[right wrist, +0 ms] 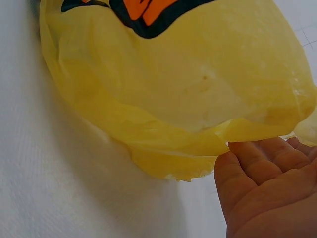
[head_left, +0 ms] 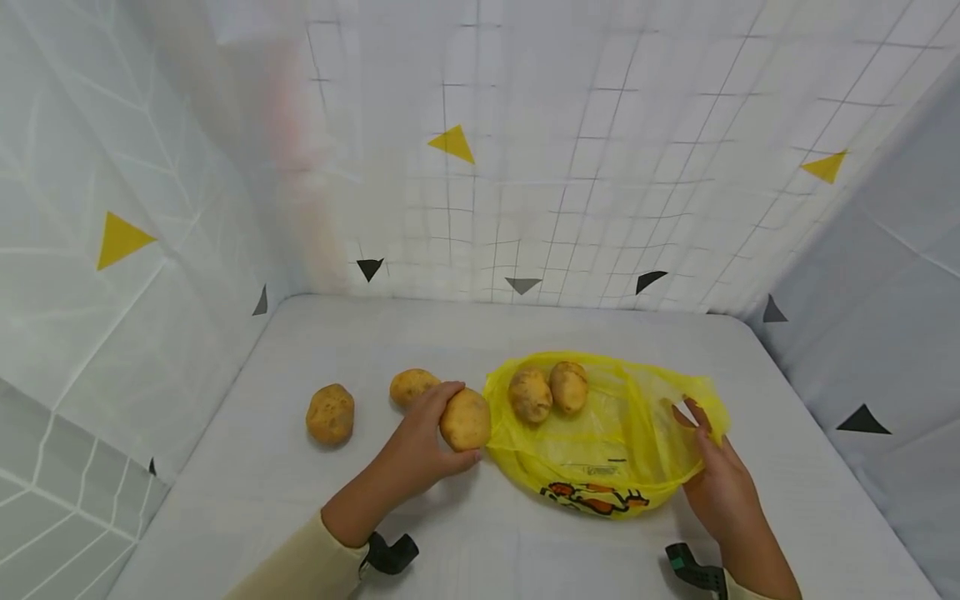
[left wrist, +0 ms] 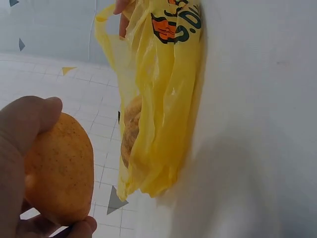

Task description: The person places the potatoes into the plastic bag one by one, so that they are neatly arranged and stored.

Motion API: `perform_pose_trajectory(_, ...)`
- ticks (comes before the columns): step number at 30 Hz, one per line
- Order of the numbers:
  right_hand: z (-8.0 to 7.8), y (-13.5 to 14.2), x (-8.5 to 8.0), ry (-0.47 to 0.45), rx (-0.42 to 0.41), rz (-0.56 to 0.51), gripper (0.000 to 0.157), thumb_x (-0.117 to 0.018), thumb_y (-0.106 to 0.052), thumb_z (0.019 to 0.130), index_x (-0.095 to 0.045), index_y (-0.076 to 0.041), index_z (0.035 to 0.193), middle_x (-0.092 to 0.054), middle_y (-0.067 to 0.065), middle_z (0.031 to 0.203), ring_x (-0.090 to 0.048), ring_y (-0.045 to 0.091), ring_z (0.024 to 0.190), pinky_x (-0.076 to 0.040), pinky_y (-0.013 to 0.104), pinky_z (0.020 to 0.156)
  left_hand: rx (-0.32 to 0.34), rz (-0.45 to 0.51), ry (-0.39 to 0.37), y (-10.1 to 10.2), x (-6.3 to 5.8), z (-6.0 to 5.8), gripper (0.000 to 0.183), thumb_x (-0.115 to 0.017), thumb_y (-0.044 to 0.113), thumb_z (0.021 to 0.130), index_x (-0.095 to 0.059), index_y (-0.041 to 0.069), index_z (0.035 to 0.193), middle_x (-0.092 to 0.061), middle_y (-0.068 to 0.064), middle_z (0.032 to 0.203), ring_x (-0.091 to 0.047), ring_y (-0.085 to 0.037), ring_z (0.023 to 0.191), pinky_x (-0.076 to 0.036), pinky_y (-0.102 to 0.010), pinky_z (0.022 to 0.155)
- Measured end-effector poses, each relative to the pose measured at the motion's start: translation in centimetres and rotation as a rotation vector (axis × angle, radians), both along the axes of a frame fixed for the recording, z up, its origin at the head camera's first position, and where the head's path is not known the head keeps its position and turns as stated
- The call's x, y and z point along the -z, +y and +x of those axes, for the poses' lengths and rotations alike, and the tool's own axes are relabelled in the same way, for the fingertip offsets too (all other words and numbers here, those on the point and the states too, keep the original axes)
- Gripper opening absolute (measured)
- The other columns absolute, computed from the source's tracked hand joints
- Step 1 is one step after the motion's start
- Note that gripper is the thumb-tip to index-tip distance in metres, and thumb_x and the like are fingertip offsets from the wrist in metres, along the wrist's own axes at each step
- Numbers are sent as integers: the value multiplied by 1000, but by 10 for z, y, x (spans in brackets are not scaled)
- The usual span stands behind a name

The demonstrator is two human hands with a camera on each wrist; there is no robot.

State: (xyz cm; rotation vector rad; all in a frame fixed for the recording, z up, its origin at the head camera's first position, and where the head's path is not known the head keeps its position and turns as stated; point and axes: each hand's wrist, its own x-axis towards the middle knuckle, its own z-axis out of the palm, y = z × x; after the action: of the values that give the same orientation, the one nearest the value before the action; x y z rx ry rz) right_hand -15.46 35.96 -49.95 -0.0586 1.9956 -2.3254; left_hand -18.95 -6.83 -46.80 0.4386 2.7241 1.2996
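My left hand [head_left: 427,442] grips a potato [head_left: 467,419] between thumb and fingers, just beside the left rim of a yellow plastic bag [head_left: 622,425]. The same potato [left wrist: 62,171] shows close up in the left wrist view. The bag lies with its mouth spread, and two potatoes, one on the left [head_left: 530,394] and one on the right [head_left: 568,387], rest in it. At the bag's right end my right hand [head_left: 722,483] holds the thin edge, its fingertips partly behind the plastic. In the right wrist view the bag [right wrist: 173,89] hides some of those fingers.
Another potato [head_left: 411,387] lies on the white table [head_left: 247,500] just behind my left hand. Farther left lies one more potato [head_left: 330,414]. White sheet walls with yellow and black triangle marks stand around the table's back and sides.
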Motion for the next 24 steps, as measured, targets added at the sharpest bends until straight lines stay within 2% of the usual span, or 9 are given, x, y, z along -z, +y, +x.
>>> perform_pose_trajectory(2,0,0,-1,-25,7,1,59,-28,-47,114,-12,-35,169,-6,-6,177,-31,-11,144,-41,6,102,11,2,7,3,-1,-2,93,-90,39,82,-39,27,159,-40,4,160,-41,-22,148,-39,-55,119)
perform_pose_trajectory(6,1,0,-1,-69,29,5,60,-30,-51,113,-12,-37,169,-6,-6,177,-15,0,156,-29,17,117,36,14,14,11,-3,-7,93,-90,39,83,-39,23,159,-40,5,162,-39,-22,150,-38,-53,120)
perform_pose_trajectory(8,2,-1,-1,-73,33,14,61,-29,-52,113,-11,-37,168,-5,-4,177,-10,4,158,-25,20,118,50,20,11,16,-4,-10,94,-89,40,83,-39,22,160,-39,5,162,-39,-22,150,-38,-53,120)
perform_pose_trajectory(14,1,-2,0,-66,37,42,59,-28,-51,113,-12,-36,169,-2,-6,177,-15,2,156,-35,12,111,73,4,-11,33,-7,-16,96,-88,46,83,-36,24,161,-36,4,165,-39,-21,151,-40,-52,119)
perform_pose_trajectory(21,1,-1,-1,-87,47,62,59,-27,-53,113,-10,-40,168,-5,-4,178,-5,10,160,-25,22,119,120,6,-22,55,-14,-24,96,-86,50,84,-34,25,161,-33,3,166,-42,-20,148,-42,-49,118)
perform_pose_trajectory(24,1,0,-2,-83,43,60,60,-26,-53,113,-9,-40,168,-4,-2,178,-3,12,161,-25,22,119,133,18,-11,64,-15,-27,96,-87,48,84,-35,24,161,-34,3,165,-45,-20,145,-44,-48,116)
